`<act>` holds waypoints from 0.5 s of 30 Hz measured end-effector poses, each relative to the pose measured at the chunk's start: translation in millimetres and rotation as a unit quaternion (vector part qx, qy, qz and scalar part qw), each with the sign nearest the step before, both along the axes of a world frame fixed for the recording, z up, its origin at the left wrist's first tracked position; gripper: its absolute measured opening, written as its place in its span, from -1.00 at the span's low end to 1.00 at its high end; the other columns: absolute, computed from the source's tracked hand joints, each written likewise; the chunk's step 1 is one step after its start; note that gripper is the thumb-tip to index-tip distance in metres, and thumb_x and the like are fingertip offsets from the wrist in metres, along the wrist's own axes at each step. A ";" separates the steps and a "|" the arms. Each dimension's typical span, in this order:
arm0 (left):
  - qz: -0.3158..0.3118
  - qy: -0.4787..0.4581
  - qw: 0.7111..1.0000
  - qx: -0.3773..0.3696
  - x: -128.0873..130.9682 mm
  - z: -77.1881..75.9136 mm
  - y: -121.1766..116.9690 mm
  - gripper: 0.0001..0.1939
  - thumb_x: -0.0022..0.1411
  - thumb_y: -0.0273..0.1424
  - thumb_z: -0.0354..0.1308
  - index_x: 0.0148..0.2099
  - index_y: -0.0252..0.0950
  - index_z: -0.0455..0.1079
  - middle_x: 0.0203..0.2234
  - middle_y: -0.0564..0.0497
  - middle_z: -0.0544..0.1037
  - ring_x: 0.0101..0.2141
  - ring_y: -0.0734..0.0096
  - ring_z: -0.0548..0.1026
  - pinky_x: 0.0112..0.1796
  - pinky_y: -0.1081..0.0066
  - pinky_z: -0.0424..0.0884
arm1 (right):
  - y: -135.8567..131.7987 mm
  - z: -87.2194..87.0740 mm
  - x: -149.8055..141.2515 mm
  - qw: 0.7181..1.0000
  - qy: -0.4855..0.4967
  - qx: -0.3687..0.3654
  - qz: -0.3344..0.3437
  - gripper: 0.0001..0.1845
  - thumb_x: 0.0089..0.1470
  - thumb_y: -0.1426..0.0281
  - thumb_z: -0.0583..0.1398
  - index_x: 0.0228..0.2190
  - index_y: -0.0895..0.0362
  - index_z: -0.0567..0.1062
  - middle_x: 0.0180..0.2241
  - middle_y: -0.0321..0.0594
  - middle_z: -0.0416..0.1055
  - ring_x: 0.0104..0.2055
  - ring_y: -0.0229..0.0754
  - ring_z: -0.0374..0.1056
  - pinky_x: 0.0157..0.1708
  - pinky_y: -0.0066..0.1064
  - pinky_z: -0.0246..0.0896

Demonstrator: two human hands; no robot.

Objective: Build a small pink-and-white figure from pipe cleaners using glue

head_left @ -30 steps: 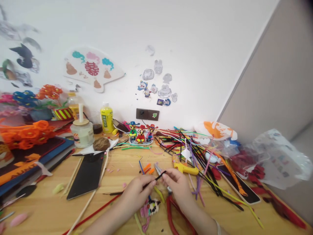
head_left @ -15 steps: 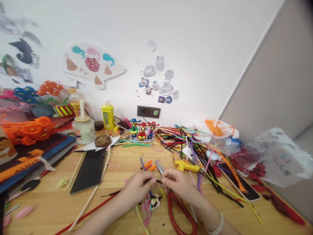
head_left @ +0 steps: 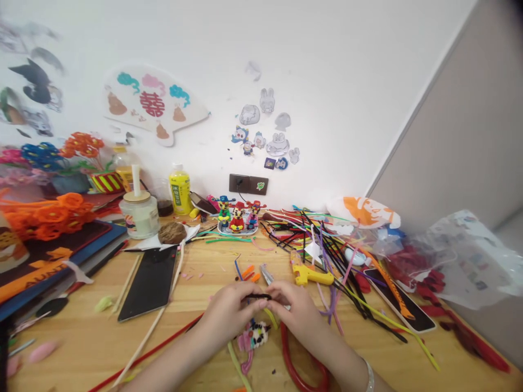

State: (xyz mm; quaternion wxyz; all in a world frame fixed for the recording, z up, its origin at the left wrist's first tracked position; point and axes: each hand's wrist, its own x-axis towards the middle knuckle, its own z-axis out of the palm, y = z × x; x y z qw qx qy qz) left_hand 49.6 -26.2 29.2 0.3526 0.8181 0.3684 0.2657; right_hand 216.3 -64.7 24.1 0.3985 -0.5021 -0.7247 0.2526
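Observation:
My left hand (head_left: 232,309) and my right hand (head_left: 300,309) meet above the desk, fingertips pinched close together. Between them runs a short dark stretch of black pipe cleaner (head_left: 259,296), and both hands grip it; its ends are hidden by the fingers. Just below lies a small pink and white fuzzy figure (head_left: 254,336) with black bits on its face. Red-handled scissors (head_left: 287,356) lie partly under my right hand, their blades pointing away from me. A yellow glue gun (head_left: 312,276) rests beyond that hand.
A heap of coloured pipe cleaners (head_left: 322,234) spreads across the back right. Three small figures (head_left: 237,220) stand on a tray by the wall. A black phone-like slab (head_left: 149,286), a candle jar (head_left: 139,218) and a yellow bottle (head_left: 180,190) are at left; another phone (head_left: 420,321) lies right.
My hands have drawn closer together, and the fingers of my right hand have curled further round the black pipe cleaner. The things on the desk have stayed put.

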 end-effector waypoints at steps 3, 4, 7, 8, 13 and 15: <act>-0.014 -0.007 1.000 0.003 0.2 3.1 -0.9 -0.77 0.12 -0.28 0.02 -0.33 -0.26 0.46 -0.45 0.01 0.53 -0.40 0.36 0.43 -0.36 0.50 0.26 | 0.1 0.8 2.7 0.999 -0.033 0.039 0.017 -0.85 0.02 0.42 0.14 -0.30 0.10 0.45 -0.39 -0.25 0.47 -0.36 -0.23 0.36 -0.35 -0.45 0.21; -0.019 -0.009 1.000 0.004 0.3 4.2 -1.2 -0.76 0.13 -0.29 0.01 -0.34 -0.27 0.46 -0.46 0.01 0.53 -0.41 0.37 0.43 -0.36 0.50 0.26 | -0.2 1.6 3.7 0.997 -0.057 0.057 0.021 -0.86 0.03 0.41 0.13 -0.33 0.10 0.47 -0.39 -0.25 0.47 -0.35 -0.22 0.36 -0.34 -0.45 0.20; -0.029 -0.008 0.999 0.012 0.9 6.4 -1.5 -0.75 0.14 -0.32 -0.03 -0.39 -0.30 0.44 -0.51 0.03 0.49 -0.44 0.39 0.40 -0.38 0.50 0.25 | -0.8 4.5 5.9 0.988 -0.116 0.101 0.030 -0.84 0.07 0.37 0.10 -0.38 0.10 0.49 -0.43 -0.26 0.46 -0.38 -0.22 0.35 -0.37 -0.45 0.19; -0.031 -0.008 0.999 0.017 1.1 6.6 -1.2 -0.75 0.14 -0.33 -0.03 -0.41 -0.30 0.43 -0.53 0.03 0.48 -0.45 0.40 0.39 -0.39 0.50 0.25 | -0.9 5.2 6.4 0.985 -0.130 0.109 0.032 -0.83 0.08 0.36 0.09 -0.39 0.11 0.49 -0.45 -0.26 0.46 -0.40 -0.22 0.34 -0.38 -0.45 0.18; -0.064 -0.028 0.997 0.020 1.7 6.1 1.1 -0.69 0.17 -0.32 -0.08 -0.51 -0.32 0.38 -0.64 0.07 0.37 -0.53 0.45 0.31 -0.44 0.52 0.21 | -0.1 2.8 8.4 0.977 -0.163 0.129 0.044 -0.71 0.14 0.30 0.01 -0.42 0.14 0.48 -0.50 -0.25 0.42 -0.43 -0.24 0.31 -0.42 -0.47 0.15; -0.072 -0.033 0.997 0.013 1.6 5.8 1.6 -0.68 0.16 -0.32 -0.08 -0.53 -0.33 0.35 -0.65 0.08 0.34 -0.53 0.46 0.29 -0.45 0.53 0.20 | 0.6 -0.5 10.0 0.976 -0.165 0.130 0.055 -0.66 0.16 0.28 -0.03 -0.44 0.14 0.47 -0.52 -0.24 0.40 -0.43 -0.24 0.30 -0.42 -0.47 0.14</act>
